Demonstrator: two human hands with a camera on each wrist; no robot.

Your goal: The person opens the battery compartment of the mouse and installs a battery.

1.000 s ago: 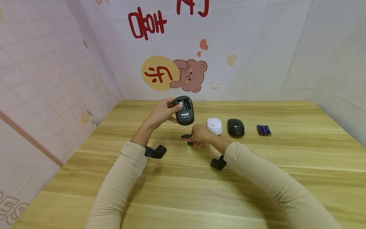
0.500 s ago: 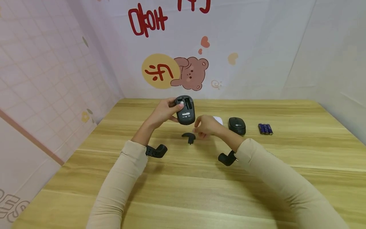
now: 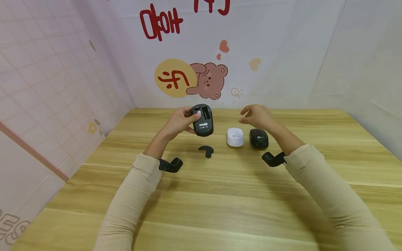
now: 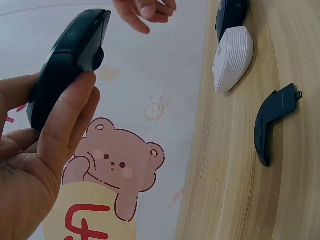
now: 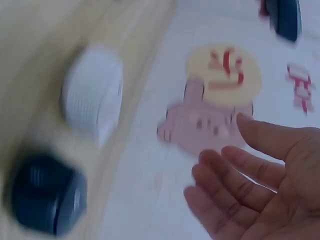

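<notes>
My left hand [image 3: 179, 122] grips a black computer mouse [image 3: 203, 126] with its underside toward the head camera, thumb across it; the battery slot there is uncovered. On the table below lies the mouse's black battery cover [image 3: 207, 151], a curved piece with a tab, also visible in the left wrist view [image 4: 275, 120]. My right hand [image 3: 257, 115] is in the air above a white mouse [image 3: 235, 137] and a second black mouse [image 3: 259, 138]. Its fingers are loosely bent with nothing in them, as the right wrist view shows of the hand [image 5: 260, 185].
Black camera straps sit on both wrists, the left one [image 3: 171, 165] and the right one [image 3: 274, 159]. A printed cloth [image 3: 276, 52] with a bear hangs behind the wooden table [image 3: 201, 209]. My right forearm covers the spot where several batteries lay.
My right hand has let go of the battery cover, leaving it on the table, and moved right and up past the white mouse. The left hand holds its mouse almost unmoved.
</notes>
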